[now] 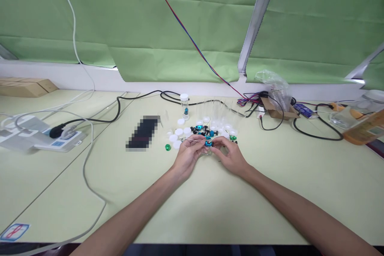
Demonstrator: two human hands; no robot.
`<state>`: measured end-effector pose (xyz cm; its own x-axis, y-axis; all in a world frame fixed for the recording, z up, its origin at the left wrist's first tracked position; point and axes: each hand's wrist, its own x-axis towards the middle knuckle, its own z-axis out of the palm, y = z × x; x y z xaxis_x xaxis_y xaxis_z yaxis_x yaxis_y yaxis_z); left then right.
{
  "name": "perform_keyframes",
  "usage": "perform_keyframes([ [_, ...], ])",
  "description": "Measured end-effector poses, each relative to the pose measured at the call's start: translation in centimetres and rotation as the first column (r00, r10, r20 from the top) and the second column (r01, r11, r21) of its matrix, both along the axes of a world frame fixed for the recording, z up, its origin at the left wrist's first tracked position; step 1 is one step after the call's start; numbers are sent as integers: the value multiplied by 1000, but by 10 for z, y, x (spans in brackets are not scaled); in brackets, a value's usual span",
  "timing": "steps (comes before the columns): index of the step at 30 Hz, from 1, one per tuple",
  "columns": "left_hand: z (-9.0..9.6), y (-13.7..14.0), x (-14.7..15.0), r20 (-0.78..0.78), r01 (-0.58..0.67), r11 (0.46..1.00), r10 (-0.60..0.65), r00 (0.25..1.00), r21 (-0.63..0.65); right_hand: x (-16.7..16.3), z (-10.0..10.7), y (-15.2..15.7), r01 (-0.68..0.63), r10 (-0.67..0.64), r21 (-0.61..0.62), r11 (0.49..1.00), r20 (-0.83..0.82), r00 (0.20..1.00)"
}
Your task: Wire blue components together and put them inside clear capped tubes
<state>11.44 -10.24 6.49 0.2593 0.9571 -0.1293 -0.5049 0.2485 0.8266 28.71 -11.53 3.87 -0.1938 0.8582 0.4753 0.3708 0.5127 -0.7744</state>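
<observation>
A small blue metal part with a dark end is held between my two hands, just above the table. My left hand pinches its left side; a thin metal rod lies along those fingers. On the other side, my right hand has its fingertips closed at the dark end. Right behind the hands lie more blue and black metal parts, among several white round caps. A green part sits by the right hand and another green piece to the left. My fingers hide some of the held part.
Clear tubes stand behind the caps, beside a capped tube with a blue part inside. A pixelated dark object lies left. Power strips and cables are far left; a cardboard box and an orange-brown container are right.
</observation>
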Motion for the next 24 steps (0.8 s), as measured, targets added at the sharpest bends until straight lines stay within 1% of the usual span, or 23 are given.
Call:
perform_keyframes([
  [10, 3, -2, 1, -2, 0, 1000, 0, 1000, -21, -1, 3, -2, 12, -12, 50, 999, 2, 1000],
  [17, 6, -3, 3, -4, 15, 1000, -16, 1000, -25, 0, 2, -3, 81, -81, 121, 989, -6, 997],
  [21, 5, -4, 3, -18, 70, 997, -70, 997, -42, -1, 2, -3, 113, -111, 164, 980, -20, 994],
  [24, 2, -4, 2, -40, 110, 993, -112, 993, -46, -1, 3, -3, 101, -99, 194, 976, -20, 995],
])
